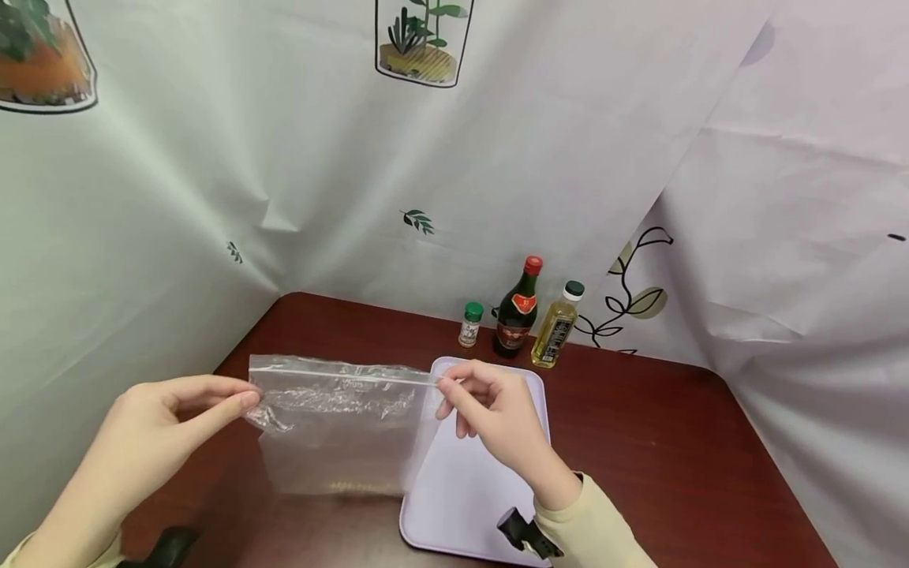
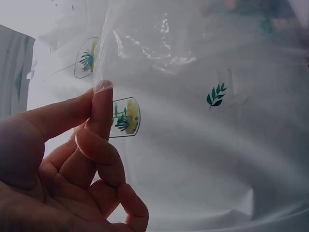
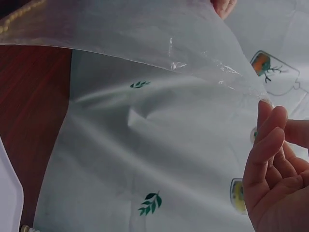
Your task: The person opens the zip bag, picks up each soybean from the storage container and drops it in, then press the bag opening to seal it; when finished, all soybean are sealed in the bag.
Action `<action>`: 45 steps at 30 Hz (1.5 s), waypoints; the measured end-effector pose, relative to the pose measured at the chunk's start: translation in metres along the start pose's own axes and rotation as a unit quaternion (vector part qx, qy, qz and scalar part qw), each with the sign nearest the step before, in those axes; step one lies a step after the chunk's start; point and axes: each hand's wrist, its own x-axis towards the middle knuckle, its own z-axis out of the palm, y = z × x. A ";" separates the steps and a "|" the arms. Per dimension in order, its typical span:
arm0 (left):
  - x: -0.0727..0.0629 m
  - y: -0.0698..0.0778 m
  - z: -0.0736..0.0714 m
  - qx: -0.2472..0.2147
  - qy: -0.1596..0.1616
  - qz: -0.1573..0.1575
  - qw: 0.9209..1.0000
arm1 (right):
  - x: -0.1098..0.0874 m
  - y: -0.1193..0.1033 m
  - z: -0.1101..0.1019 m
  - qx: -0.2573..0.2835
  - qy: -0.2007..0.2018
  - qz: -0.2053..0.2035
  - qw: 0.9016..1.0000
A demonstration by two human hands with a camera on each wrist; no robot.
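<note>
A clear plastic zip bag (image 1: 341, 430) hangs stretched between both hands, its zip strip running along the top. My left hand (image 1: 166, 422) pinches its left side just below the strip, between thumb and index finger. At the upper right corner, the thumb and fingertips of my right hand (image 1: 493, 410) pinch the strip's end. In the left wrist view, the film of the bag (image 2: 164, 43) rises from the pinched fingertips. The right wrist view shows the bag (image 3: 145, 36) drawn taut towards the right hand (image 3: 277, 169). Something yellowish shows through near the bag's lower edge.
A pale lilac tray (image 1: 472, 481) lies on the dark red table (image 1: 639, 450), partly behind the bag and right hand. Along the back stand a green-capped shaker (image 1: 470, 325), a dark red-capped bottle (image 1: 517, 315) and a bottle of yellow oil (image 1: 557, 327). Patterned cloth (image 1: 319, 181) hangs behind.
</note>
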 end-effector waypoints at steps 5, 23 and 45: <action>-0.009 -0.001 -0.010 0.009 0.018 0.000 1.000 | -0.004 -0.010 0.004 0.016 -0.026 -0.044 0.999; 0.078 -0.032 0.053 0.062 0.003 0.041 0.997 | 0.060 0.079 0.015 -0.133 -0.038 0.124 0.983; 0.146 -0.084 0.136 0.096 -0.142 -0.145 0.974 | 0.081 0.183 0.053 -0.262 -0.007 0.195 0.945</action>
